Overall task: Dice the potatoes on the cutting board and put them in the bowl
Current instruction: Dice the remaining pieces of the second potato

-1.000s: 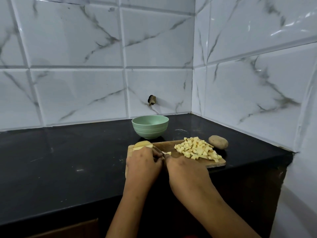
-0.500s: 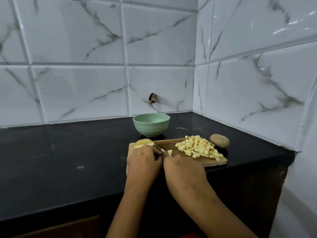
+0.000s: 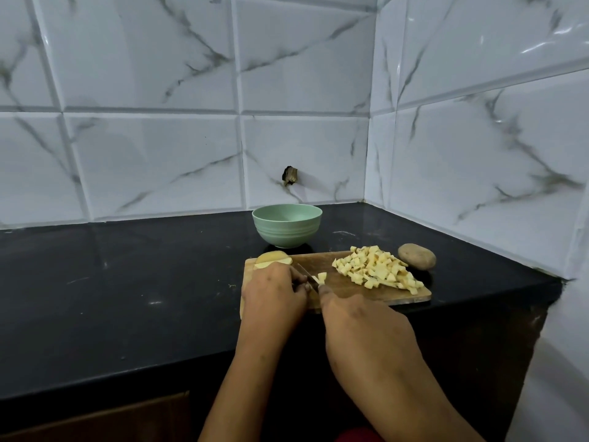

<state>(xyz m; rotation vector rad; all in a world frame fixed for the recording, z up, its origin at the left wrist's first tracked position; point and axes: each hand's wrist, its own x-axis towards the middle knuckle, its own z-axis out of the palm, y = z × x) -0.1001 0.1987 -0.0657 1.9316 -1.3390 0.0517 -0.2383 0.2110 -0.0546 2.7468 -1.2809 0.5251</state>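
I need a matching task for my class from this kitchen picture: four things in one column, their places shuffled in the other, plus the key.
Things
1. bowl
2. whole potato
3. diced potato
4. knife

Places
a. in the right hand
b. piled on the cutting board
c. on the counter, behind the board
d. on the counter, right of the board

Pairs: 1-c, 2-d, 3-b, 4-a

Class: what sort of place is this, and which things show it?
Probably a home kitchen: a black countertop against marble-patterned wall tiles, a wooden cutting board with diced potato, and a green bowl.
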